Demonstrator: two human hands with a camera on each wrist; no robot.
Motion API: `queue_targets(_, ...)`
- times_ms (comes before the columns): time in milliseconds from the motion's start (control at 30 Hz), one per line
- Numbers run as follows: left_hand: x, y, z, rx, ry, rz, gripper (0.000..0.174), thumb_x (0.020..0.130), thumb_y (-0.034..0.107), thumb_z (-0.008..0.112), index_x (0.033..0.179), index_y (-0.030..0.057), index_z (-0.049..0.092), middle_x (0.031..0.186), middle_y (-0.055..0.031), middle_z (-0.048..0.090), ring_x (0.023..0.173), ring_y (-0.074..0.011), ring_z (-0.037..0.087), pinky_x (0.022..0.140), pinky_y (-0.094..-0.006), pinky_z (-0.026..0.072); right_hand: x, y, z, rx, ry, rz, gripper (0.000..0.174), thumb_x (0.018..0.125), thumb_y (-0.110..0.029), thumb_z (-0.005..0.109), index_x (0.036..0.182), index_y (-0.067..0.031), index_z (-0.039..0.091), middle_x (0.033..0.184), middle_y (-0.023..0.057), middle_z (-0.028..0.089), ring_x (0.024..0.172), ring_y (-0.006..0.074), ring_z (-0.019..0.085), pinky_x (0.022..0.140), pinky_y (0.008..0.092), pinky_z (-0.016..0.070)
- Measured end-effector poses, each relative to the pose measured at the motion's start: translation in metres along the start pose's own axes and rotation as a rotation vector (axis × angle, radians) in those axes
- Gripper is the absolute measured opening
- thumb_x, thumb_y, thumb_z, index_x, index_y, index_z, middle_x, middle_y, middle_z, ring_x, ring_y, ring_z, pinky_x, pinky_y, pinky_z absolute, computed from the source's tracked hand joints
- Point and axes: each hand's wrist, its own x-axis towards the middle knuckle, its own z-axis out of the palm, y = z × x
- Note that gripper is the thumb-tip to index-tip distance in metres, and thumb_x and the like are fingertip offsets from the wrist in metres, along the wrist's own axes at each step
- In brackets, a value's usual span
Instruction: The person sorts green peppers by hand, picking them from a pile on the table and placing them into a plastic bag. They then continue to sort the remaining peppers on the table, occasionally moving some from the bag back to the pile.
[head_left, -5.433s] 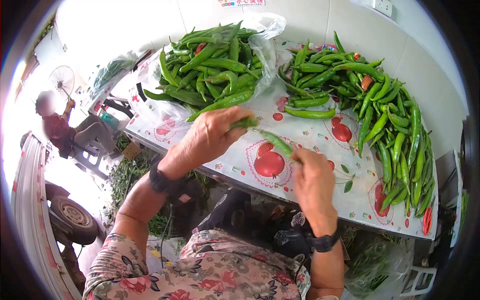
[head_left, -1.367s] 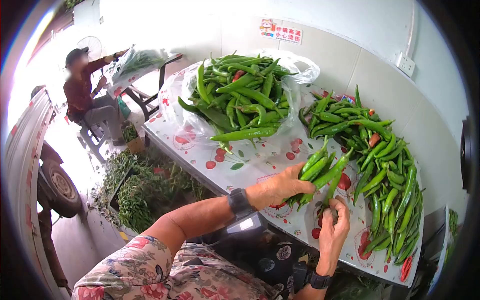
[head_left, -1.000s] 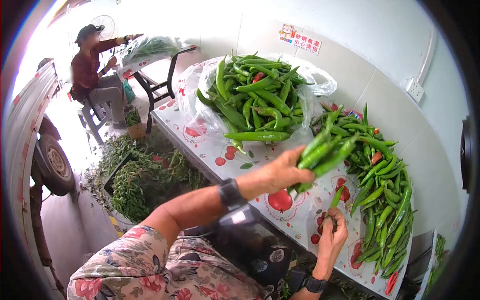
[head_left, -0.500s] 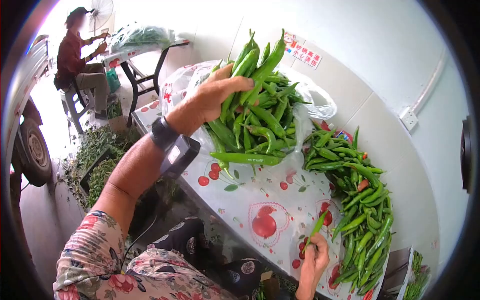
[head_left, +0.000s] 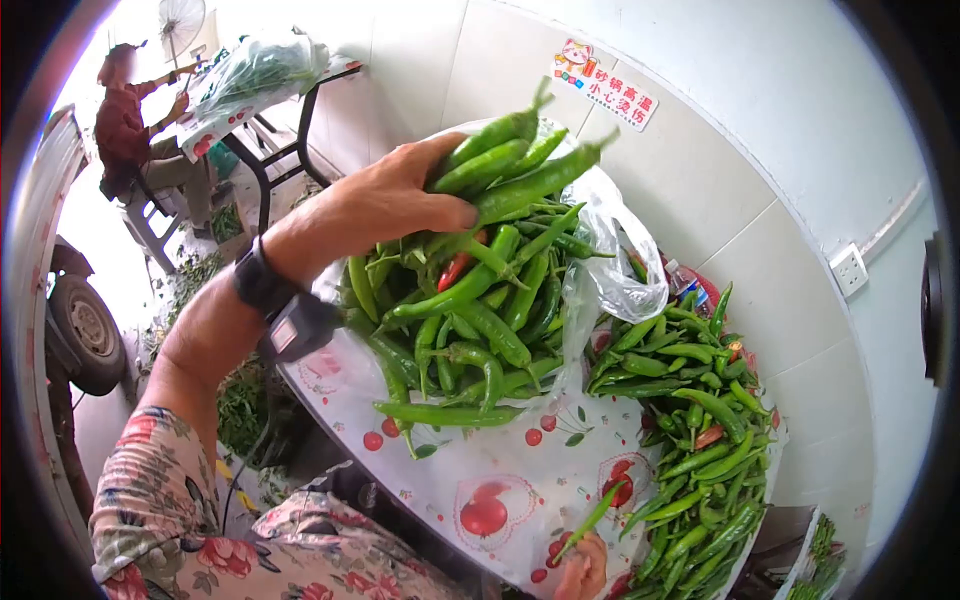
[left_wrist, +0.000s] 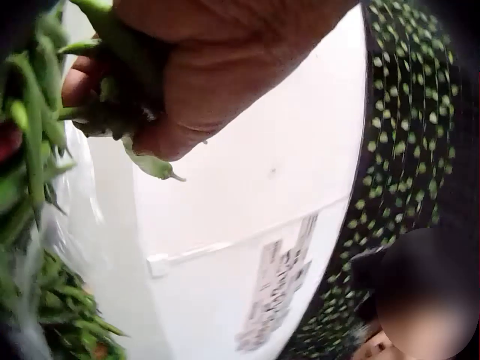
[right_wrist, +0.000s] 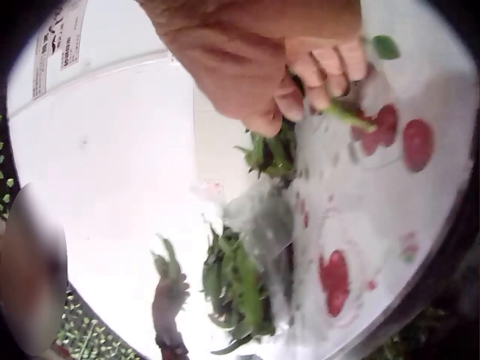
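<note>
My left hand (head_left: pixel 385 200) grips a bunch of long green chili peppers (head_left: pixel 545 182), stems pointing up and to the right. It is over the heaped peppers (head_left: pixel 470 335) in the clear plastic bag (head_left: pixel 632 270). In the left wrist view the fingers of my left hand (left_wrist: pixel 232 67) curl round the bunch. Low on the table, my right hand (head_left: pixel 585 570) pinches one slender green chili pepper (head_left: pixel 594 518). From the right wrist view, that pepper (right_wrist: pixel 349 116) sticks out past the fingertips of my right hand (right_wrist: pixel 247 52).
A loose pile of green peppers (head_left: pixel 700 470) curves along the table's right side. The tabletop (head_left: pixel 400 470) has a fruit-patterned cover and meets a tiled wall (head_left: pixel 740 260). Back left, a person (head_left: pixel 125 130) sits by another table with bagged greens (head_left: pixel 262 75).
My left hand has carried the bunch from the front middle up and left over the bag. My right hand keeps a single pepper near the front edge. The head view has shifted.
</note>
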Motion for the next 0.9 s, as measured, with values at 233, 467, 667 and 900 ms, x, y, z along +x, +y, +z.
queue_targets(233, 0.054, -0.003, -0.017, 0.639, -0.058, 0.154, 0.062, 0.074, 0.016, 0.061, 0.132, 0.0037, 0.043, 0.099, -0.0233, 0.065, 0.095, -0.0365, 0.064, 0.086, -0.0438, 0.0491, 0.066, -0.100, -0.006, -0.111, -0.086, -0.264, 0.044, 0.088, -0.011, 0.055, 0.130, 0.0021, 0.049, 0.127, 0.0166, 0.053, 0.113, 0.0236, 0.053, 0.098, 0.0351, 0.0413)
queue_targets(467, 0.068, -0.027, 0.002, 0.720, -0.206, 0.192, 0.060, 0.069, 0.009, 0.063, 0.125, 0.0023, 0.044, 0.093, -0.0215, 0.063, 0.086, -0.0408, 0.063, 0.075, -0.0489, 0.0492, 0.217, -0.181, 0.093, -0.158, -0.175, -0.252, 0.056, 0.097, -0.039, 0.052, 0.138, -0.0019, 0.043, 0.130, 0.0119, 0.053, 0.119, 0.0215, 0.051, 0.089, 0.0365, 0.0497)
queue_targets(667, 0.079, -0.025, 0.004, 0.739, -0.350, 0.218, 0.047, 0.067, 0.006, 0.062, 0.111, -0.0003, 0.047, 0.083, -0.0211, 0.061, 0.078, -0.0397, 0.064, 0.064, -0.0506, 0.0488, 0.272, -0.301, 0.105, 0.448, -0.136, -0.318, 0.014, 0.091, -0.019, 0.057, 0.086, -0.0059, 0.059, 0.084, 0.0046, 0.060, 0.074, 0.0167, 0.061, 0.060, 0.0296, 0.0477)
queue_targets(900, 0.157, -0.038, 0.025, 0.764, -0.319, 0.170, 0.042, 0.072, 0.014, 0.068, 0.112, 0.0041, 0.058, 0.096, -0.0184, 0.066, 0.093, -0.0367, 0.066, 0.074, -0.0451, 0.0544, 0.245, -0.432, 0.100, 0.367, -0.421, -0.649, 0.018, 0.098, -0.022, 0.054, 0.091, -0.0053, 0.059, 0.090, 0.0075, 0.063, 0.076, 0.0140, 0.055, 0.066, 0.0273, 0.0446)
